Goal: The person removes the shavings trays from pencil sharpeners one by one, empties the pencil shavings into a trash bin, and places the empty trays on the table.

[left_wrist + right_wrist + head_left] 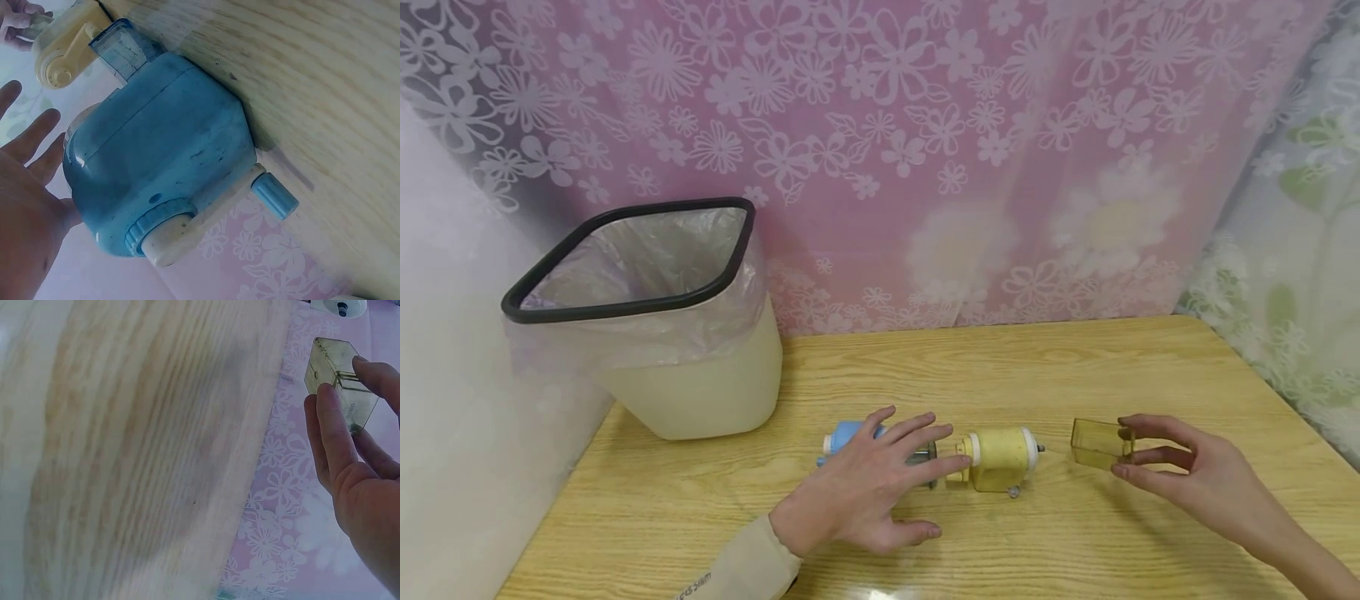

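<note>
My right hand (1213, 471) pinches a see-through yellow shavings drawer (1090, 443) between thumb and fingertips, held at the right over the table. In the right wrist view the drawer (326, 357) shows as a small clear box with ridges. Between the hands, a yellow crank pencil sharpener (1000, 460) stands on the table, its white ring and metal tip toward the drawer. My left hand (880, 479), fingers spread, is over a blue crank pencil sharpener (162, 144) and partly hides it in the head view. A clear bluish drawer (126, 53) sticks out of the blue one.
At the back left stands a cream waste bin (707, 396) with a black rim (625, 311) and a thin plastic liner. The wood-grain table (970, 375) runs back to a pink flowered curtain (865, 208). A pale flowered curtain (1300, 275) hangs on the right.
</note>
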`<state>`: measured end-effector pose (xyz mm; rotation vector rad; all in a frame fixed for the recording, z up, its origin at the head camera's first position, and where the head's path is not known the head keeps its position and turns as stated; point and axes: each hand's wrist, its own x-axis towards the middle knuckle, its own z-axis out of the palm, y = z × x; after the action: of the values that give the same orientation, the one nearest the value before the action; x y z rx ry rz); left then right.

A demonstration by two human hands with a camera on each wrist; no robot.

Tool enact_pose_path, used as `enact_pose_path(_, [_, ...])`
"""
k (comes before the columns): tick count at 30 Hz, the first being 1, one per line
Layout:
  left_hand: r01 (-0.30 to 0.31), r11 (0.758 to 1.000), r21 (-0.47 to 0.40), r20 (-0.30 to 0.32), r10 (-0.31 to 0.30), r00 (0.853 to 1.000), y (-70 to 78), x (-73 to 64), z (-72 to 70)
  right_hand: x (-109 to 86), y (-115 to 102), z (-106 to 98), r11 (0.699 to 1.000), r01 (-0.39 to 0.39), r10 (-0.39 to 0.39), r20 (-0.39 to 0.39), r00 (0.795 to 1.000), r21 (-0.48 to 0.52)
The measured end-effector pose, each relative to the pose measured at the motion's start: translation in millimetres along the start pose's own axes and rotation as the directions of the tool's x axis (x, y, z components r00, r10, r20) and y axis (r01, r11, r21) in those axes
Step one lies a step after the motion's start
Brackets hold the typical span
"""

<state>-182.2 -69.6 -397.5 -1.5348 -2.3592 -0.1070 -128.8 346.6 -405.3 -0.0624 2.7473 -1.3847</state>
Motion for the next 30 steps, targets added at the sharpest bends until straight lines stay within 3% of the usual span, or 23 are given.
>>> enact_pose_path(14, [0.033,0.999,-0.005,-0.010,-0.033,0.999,-2.7,-9.0,-2.2,1.4,7.0,12.4,1.000,0.022,-0.023,0.059,0.998,0.021])
enact_pose_path(20, [0.065,0.998,0.006,-0.004,-0.065,0.998,-4.7,-15.2,-5.7,6.9,6.9,19.0,0.995,0.097,-0.100,0.081,0.992,0.036])
enact_pose_path(30, [0.122,0.991,-0.049,-0.014,-0.123,0.992,-9.4,-25.0,-10.1,12.7,6.7,26.0,0.989,0.145,-0.149,0.143,0.979,0.033])
